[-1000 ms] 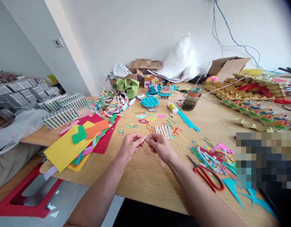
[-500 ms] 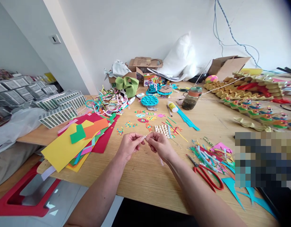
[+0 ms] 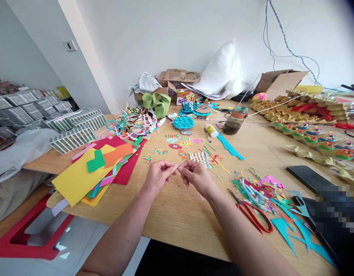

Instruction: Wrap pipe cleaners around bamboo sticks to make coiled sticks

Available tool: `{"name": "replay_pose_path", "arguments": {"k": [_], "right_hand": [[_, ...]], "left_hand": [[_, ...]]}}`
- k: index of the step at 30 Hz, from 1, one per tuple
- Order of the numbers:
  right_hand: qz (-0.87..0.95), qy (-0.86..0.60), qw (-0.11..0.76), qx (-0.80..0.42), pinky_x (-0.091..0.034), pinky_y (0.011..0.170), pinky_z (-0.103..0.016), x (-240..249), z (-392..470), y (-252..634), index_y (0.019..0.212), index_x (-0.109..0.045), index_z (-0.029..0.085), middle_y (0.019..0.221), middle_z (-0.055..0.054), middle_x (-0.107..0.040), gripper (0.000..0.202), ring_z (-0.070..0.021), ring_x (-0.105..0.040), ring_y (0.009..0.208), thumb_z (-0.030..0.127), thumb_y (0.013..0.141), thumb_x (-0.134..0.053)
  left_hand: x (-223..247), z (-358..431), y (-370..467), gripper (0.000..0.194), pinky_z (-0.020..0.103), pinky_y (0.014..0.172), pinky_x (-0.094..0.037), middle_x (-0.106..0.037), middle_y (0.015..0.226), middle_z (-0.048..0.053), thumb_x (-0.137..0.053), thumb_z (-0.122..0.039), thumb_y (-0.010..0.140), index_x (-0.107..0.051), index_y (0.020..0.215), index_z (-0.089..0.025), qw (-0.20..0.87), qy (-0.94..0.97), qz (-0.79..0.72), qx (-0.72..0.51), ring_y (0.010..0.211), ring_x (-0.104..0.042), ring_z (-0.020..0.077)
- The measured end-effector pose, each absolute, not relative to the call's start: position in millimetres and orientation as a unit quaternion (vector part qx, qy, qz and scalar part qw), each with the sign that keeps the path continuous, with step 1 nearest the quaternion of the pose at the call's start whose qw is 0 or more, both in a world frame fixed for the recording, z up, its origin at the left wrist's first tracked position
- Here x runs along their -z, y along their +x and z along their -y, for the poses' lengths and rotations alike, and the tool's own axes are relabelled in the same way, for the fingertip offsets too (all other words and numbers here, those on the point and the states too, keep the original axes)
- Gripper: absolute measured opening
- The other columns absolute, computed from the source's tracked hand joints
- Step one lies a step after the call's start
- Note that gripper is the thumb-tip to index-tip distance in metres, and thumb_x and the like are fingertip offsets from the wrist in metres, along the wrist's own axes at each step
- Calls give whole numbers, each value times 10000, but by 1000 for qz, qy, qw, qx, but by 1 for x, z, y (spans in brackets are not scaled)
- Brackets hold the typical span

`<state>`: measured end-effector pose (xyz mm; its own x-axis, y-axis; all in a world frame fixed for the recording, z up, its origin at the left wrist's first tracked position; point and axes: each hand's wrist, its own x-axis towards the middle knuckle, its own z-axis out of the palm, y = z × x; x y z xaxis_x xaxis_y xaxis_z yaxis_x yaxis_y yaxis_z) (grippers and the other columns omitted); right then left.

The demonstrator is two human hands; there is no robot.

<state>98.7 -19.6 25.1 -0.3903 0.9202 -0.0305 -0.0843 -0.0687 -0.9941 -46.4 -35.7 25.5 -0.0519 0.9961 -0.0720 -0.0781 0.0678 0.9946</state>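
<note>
Fingertips together over the wooden table, my left hand (image 3: pixel 159 175) and my right hand (image 3: pixel 196 177) both pinch a small whitish end of something. A thin pale strip (image 3: pixel 199 195) hangs below my right hand; it looks like one piece with that end, though my fingers hide most of it. Just beyond my right hand lie rows of small white curled pieces (image 3: pixel 198 157). Several patterned paper fish (image 3: pixel 174 146) lie ahead of my hands, with small heaps of coloured paper dots (image 3: pixel 147 158) to their left.
Coloured paper sheets (image 3: pixel 76 180) cover the left side. Red-handled scissors (image 3: pixel 253 214), paper scraps (image 3: pixel 251 189) and a black phone (image 3: pixel 309 179) lie right. Farther back stand a glue bottle (image 3: pixel 212 130), a glass jar (image 3: pixel 236 122) and egg trays (image 3: pixel 280 111).
My hands stay pinched together in nearly the same place. The view has shifted slightly, and the black phone at the right now shows. The pale strip's tail has swung a little to the right.
</note>
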Motion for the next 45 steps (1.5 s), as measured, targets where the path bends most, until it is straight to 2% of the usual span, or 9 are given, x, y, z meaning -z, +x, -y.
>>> {"name": "replay_pose_path", "arguments": {"k": [3, 6, 9, 12, 16, 26, 33, 39, 45], "right_hand": [[556, -356, 372, -652, -456, 455, -242, -26, 16, 105, 736, -571, 147, 547, -6, -584, 388, -115, -559, 461, 531, 766, -521], [573, -377, 400, -608, -485, 523, -274, -25, 12, 109, 854, -604, 151, 616, -17, -614, 357, -135, -593, 535, 491, 753, -565], [645, -399, 447, -474, -480, 569, -281, -22, 13, 109, 898, -619, 174, 660, -16, -618, 237, -140, -585, 593, 355, 744, -624], [742, -358, 470, -317, -480, 651, -305, -22, 16, 108, 889, -640, 200, 761, -40, -625, 134, -157, -587, 699, 270, 786, -594], [807, -302, 472, -187, -463, 730, -327, -22, 19, 107, 926, -650, 225, 882, -60, -600, 136, -176, -563, 838, 223, 829, -555], [826, -291, 464, -134, -446, 687, -312, -20, 18, 107, 903, -655, 209, 850, -66, -583, 155, -167, -539, 790, 172, 847, -515], [825, -291, 465, -135, -441, 691, -311, -18, 19, 108, 908, -654, 215, 854, -65, -583, 159, -168, -538, 795, 198, 860, -504], [842, -295, 430, -137, -429, 708, -327, -22, 22, 107, 903, -634, 205, 868, -72, -579, 175, -177, -521, 806, 215, 882, -461], [852, -283, 425, -116, -403, 707, -336, -18, 16, 107, 829, -597, 188, 817, -70, -572, 152, -181, -473, 774, 197, 881, -454]], "left_hand": [[-28, 34, -52, 270, 168, 331, -227, -604, 551, 7, -723, -352, 585, -628, 670, -114, 551, 428, -509, -504, 349, -399, 33], [-30, 32, -59, 253, 168, 324, -184, -598, 546, 6, -722, -332, 585, -634, 671, -112, 591, 404, -496, -492, 338, -388, 27], [-31, 32, -63, 242, 169, 319, -147, -591, 548, 5, -726, -317, 583, -629, 658, -108, 613, 389, -483, -488, 337, -377, 21], [-31, 31, -64, 239, 168, 318, -123, -587, 554, -1, -729, -309, 583, -623, 666, -111, 629, 382, -470, -488, 337, -376, 20], [-30, 31, -63, 240, 163, 329, -151, -587, 548, -4, -737, -294, 574, -619, 671, -109, 633, 377, -470, -486, 345, -382, 20], [-25, 30, -62, 251, 166, 317, -146, -603, 571, 7, -738, -308, 574, -611, 663, -111, 635, 382, -468, -482, 352, -392, 25], [-26, 30, -61, 236, 168, 319, -152, -598, 568, 2, -729, -301, 579, -604, 658, -117, 632, 385, -468, -483, 354, -390, 26], [-25, 32, -57, 220, 188, 364, -237, -589, 541, -6, -705, -316, 592, -597, 633, -129, 561, 436, -505, -489, 364, -382, 38], [-16, 37, -51, 126, 217, 497, -348, -608, 585, 16, -622, -263, 683, -641, 677, -139, 353, 606, -549, -455, 502, -497, 95]]}}
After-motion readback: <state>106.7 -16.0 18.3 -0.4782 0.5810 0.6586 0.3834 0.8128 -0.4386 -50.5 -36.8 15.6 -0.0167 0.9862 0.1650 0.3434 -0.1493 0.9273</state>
